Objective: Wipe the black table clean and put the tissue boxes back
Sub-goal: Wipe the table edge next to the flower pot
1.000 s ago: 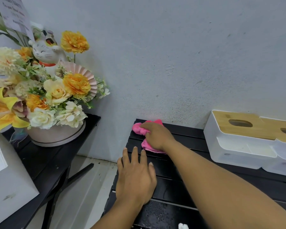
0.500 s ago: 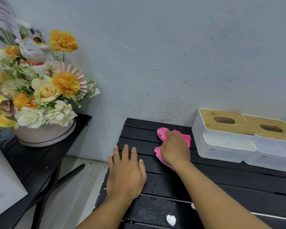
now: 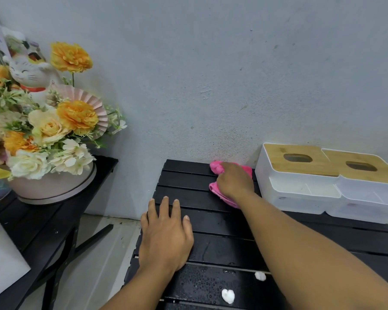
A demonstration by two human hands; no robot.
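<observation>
While the right hand (image 3: 234, 183) bunches the pink cloth (image 3: 220, 169) in curled fingers and presses it down, the left hand (image 3: 166, 233) lies flat on the table (image 3: 184, 177), palm down, fingers straight and slightly spread. That's the slatted black table, centre to lower right of the frame, pushed up against the grey wall (image 3: 211, 63). The cloth sits on the back slats, right by the wall, at centre frame. The left hand is planted near the table's left edge, well short of the cloth.

Just beside the cloth stands one box (image 3: 298, 189), white with a wooden lid and an oval slot. Touching it, at the right edge of the frame, is the other box (image 3: 367, 198), same make. Both are on the table, against the wall.

Down at the bottom, the near slats are beaded with droplets (image 3: 202, 285), and two white blobs (image 3: 228, 296) sit among them.

Over at the left, a pot (image 3: 54, 186) of flowers (image 3: 54, 130) with a cat figure (image 3: 29, 72) stands on a second black table (image 3: 43, 220).
</observation>
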